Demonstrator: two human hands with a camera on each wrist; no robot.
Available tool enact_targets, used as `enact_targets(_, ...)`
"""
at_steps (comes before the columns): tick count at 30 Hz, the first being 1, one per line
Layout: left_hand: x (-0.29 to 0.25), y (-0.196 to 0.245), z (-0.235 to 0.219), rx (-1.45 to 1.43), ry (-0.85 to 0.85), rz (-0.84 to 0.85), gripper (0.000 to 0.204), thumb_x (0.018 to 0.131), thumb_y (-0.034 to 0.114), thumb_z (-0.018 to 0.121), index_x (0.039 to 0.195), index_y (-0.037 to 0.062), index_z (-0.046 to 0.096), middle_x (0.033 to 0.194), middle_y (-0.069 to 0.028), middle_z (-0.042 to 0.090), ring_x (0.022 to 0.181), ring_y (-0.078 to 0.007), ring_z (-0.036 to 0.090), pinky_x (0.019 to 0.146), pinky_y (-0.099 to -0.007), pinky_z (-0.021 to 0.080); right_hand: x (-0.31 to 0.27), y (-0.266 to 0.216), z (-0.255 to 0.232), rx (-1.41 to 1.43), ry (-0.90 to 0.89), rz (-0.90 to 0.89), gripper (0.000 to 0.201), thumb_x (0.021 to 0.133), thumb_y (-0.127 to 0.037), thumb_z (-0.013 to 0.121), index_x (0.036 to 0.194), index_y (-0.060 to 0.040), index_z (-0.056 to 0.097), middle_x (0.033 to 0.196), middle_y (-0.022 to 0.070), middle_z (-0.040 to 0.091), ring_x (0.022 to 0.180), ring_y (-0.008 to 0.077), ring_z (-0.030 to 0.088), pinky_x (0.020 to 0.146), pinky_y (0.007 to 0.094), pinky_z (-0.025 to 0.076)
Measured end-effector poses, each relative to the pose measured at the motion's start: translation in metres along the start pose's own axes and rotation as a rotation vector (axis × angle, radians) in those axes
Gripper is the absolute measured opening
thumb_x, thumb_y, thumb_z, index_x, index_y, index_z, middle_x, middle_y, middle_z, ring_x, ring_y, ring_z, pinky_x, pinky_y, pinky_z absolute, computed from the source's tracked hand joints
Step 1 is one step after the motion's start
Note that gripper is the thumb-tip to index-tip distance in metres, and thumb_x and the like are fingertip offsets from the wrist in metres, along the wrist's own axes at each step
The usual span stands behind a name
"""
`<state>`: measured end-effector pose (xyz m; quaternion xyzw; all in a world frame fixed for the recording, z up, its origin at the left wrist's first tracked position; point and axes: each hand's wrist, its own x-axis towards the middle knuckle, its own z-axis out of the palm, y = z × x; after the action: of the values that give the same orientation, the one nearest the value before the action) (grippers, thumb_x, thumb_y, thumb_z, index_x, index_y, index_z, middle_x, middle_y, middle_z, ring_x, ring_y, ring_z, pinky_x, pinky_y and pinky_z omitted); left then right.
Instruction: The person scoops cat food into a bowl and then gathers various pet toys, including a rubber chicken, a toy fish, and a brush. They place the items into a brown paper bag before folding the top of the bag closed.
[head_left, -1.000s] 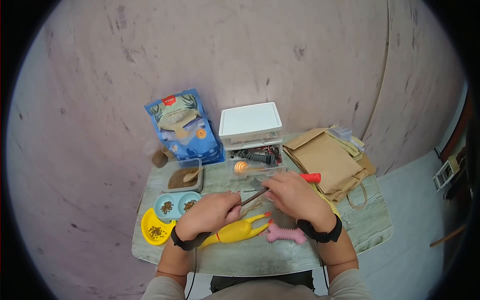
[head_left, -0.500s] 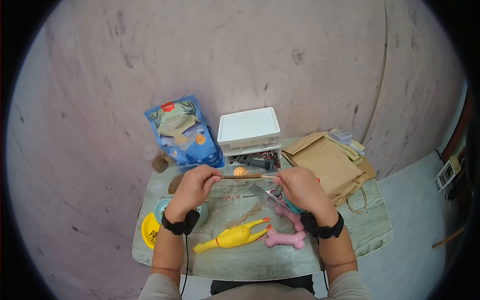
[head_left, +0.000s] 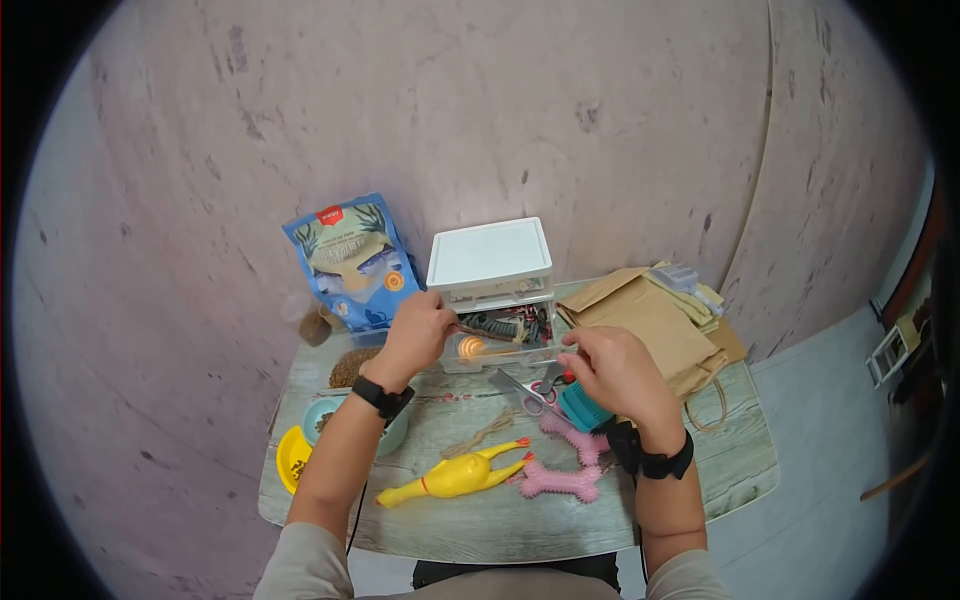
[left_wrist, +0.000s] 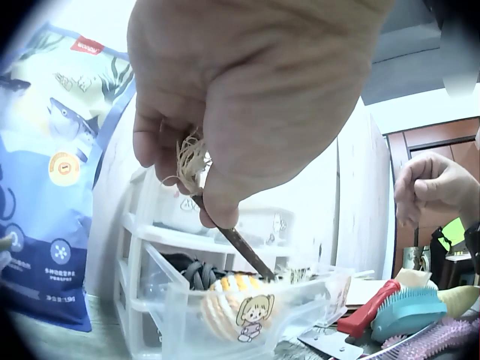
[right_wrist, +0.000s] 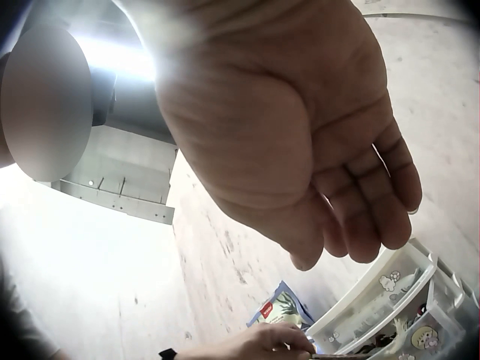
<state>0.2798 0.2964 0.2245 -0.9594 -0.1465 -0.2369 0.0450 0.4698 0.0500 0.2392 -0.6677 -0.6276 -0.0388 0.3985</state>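
The left hand [head_left: 422, 328] pinches a brown stick [left_wrist: 238, 244] over the open drawer [left_wrist: 225, 300]; the right hand's fingers [right_wrist: 360, 217] hold nothing.

The bench [head_left: 510, 530] has a wood-look top with streaky grain. The drawer [left_wrist: 169, 311] is clear, smooth plastic; the stick [left_wrist: 244, 247] looks woody, frayed at one end. The chicken toy [head_left: 455, 478] looks glossy and rubbery, the bags [head_left: 640, 325] matt brown paper, the scissor blades [head_left: 510, 383] shiny metal.
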Motion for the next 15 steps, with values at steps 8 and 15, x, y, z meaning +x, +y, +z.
enact_targets(8,0.017,0.011,0.034,-0.015,-0.199,0.005,0.011,0.078,0.013,0.071,0.086,0.0053,0.073,0.079,-0.0118,0.062,0.082,-0.0335,0.061,0.071,-0.0433,0.050,0.000,0.001,-0.007,-0.023,0.013,0.049,0.022,0.081,-0.017,0.071,0.093,0.0010,0.067,0.081,0.0197,0.067,0.080,0.0385,0.065,0.073,0.0451,0.051)
enact_targets(15,0.001,0.026,0.009,-0.152,-0.139,-0.048,0.019,0.081,0.013,0.068,0.097,0.0035,0.069,0.084,-0.0129,0.063,0.085,-0.0337,0.062,0.073,-0.0435,0.050,-0.003,0.009,-0.008,-0.015,0.019,0.080,0.025,0.081,-0.016,0.070,0.100,0.0004,0.067,0.082,0.0184,0.067,0.078,0.0348,0.065,0.070,0.0405,0.051)
